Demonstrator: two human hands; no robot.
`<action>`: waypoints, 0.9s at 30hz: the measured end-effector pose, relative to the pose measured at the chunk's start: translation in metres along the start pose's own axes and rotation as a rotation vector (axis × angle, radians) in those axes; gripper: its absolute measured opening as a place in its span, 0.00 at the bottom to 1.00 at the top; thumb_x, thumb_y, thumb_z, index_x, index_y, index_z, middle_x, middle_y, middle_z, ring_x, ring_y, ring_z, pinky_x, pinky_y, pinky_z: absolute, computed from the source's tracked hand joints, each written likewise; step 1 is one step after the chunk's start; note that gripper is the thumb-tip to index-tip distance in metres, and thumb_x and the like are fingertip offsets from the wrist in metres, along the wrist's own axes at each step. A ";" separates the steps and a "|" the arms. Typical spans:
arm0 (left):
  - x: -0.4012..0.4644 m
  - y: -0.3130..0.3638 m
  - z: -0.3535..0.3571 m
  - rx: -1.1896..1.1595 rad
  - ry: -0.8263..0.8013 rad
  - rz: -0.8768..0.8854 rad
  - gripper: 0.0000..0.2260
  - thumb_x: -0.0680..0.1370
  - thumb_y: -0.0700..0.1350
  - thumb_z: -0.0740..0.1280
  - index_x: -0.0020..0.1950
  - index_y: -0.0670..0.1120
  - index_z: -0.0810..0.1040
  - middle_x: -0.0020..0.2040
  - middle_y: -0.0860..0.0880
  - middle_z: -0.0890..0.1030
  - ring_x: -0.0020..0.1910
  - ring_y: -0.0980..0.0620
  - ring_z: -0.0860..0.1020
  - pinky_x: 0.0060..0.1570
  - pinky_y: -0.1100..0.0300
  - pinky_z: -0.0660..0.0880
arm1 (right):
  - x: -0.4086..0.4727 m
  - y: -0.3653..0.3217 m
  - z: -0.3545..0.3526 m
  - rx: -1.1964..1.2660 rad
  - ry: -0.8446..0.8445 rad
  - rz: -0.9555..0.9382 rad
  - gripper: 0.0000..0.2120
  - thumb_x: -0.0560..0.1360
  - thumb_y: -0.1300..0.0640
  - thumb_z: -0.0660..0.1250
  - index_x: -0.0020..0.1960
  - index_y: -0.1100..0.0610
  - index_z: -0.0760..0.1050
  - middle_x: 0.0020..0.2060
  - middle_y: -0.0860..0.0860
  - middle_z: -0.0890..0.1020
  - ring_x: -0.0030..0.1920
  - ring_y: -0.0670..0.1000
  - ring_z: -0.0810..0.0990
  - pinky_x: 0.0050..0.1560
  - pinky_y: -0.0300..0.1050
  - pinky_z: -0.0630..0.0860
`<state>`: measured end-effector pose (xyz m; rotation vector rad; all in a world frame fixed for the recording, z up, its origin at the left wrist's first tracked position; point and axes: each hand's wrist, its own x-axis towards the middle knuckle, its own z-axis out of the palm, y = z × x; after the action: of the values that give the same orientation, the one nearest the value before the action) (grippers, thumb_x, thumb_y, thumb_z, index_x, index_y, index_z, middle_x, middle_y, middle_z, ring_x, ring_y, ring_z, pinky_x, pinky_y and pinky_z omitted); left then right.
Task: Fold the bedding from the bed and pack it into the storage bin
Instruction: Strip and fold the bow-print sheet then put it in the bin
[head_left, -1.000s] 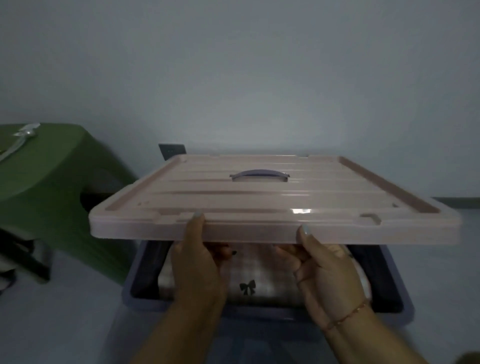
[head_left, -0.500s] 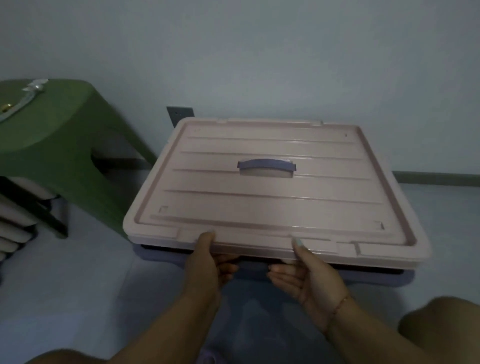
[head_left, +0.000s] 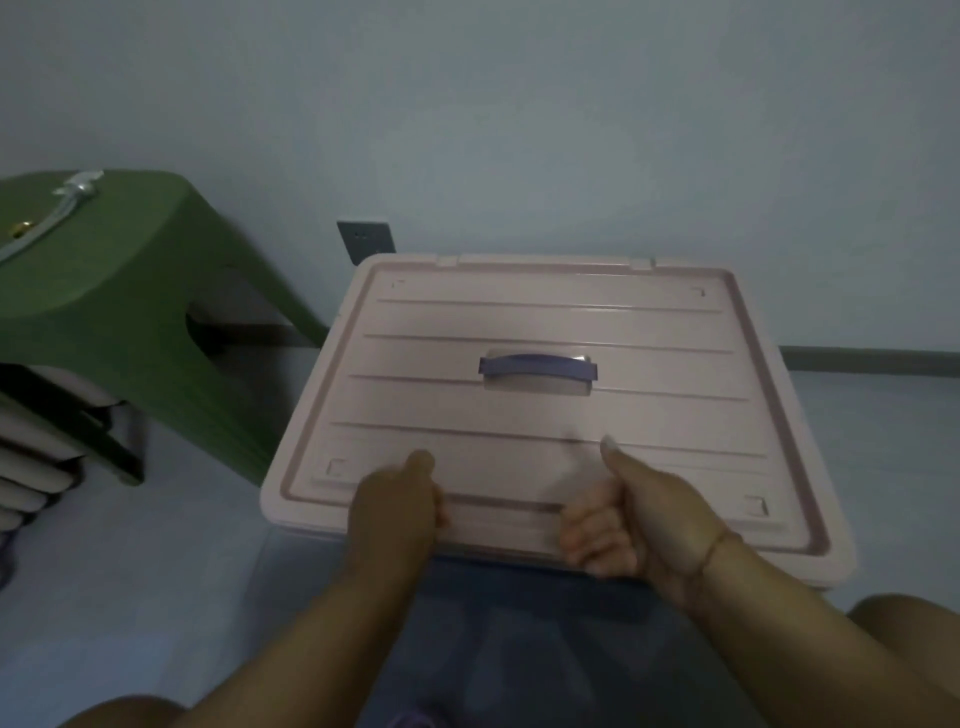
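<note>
At six o'clock on the lid (head_left: 550, 415), my left hand (head_left: 392, 514) and right hand (head_left: 631, 519) pinch its near edge, thumbs on top, seating it on the bin (head_left: 519, 597).

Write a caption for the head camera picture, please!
Both hands, left hand and right hand, grip the pink lid on the storage bin.

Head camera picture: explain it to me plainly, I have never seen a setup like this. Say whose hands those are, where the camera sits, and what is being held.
There is no machine here. A person wears a camera on the head, looking forward and down, so you see their own two bare hands. The left hand and the right hand both grip the near edge of a pink lid, thumbs on top. The lid lies over a bluish storage bin on the floor; its contents are hidden. A purple handle sits in the middle of the lid. To the left stands a green stool.
</note>
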<state>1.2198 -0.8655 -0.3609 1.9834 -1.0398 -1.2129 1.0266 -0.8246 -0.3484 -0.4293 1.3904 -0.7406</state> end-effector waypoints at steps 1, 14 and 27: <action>0.010 0.007 0.001 0.084 0.047 0.119 0.18 0.79 0.48 0.59 0.32 0.41 0.75 0.30 0.45 0.78 0.34 0.43 0.76 0.44 0.50 0.75 | 0.007 -0.008 0.001 0.008 0.023 -0.069 0.34 0.78 0.39 0.52 0.36 0.67 0.77 0.27 0.62 0.81 0.24 0.55 0.79 0.21 0.38 0.74; 0.142 0.032 -0.002 1.048 0.221 0.495 0.31 0.79 0.63 0.49 0.78 0.50 0.52 0.79 0.42 0.48 0.77 0.39 0.44 0.72 0.38 0.42 | 0.104 -0.077 -0.102 -1.010 0.953 -0.553 0.24 0.79 0.48 0.58 0.71 0.58 0.66 0.69 0.58 0.70 0.69 0.58 0.67 0.69 0.52 0.62; 0.163 0.019 -0.014 1.038 0.207 0.276 0.40 0.75 0.71 0.44 0.78 0.46 0.43 0.79 0.45 0.48 0.72 0.35 0.58 0.67 0.41 0.60 | 0.122 -0.062 -0.156 -0.850 0.939 -0.257 0.30 0.80 0.48 0.54 0.77 0.55 0.46 0.75 0.56 0.58 0.70 0.63 0.64 0.70 0.57 0.61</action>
<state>1.2718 -1.0125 -0.4130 2.4620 -1.9936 -0.2694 0.8625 -0.9295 -0.4191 -1.0106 2.5803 -0.5253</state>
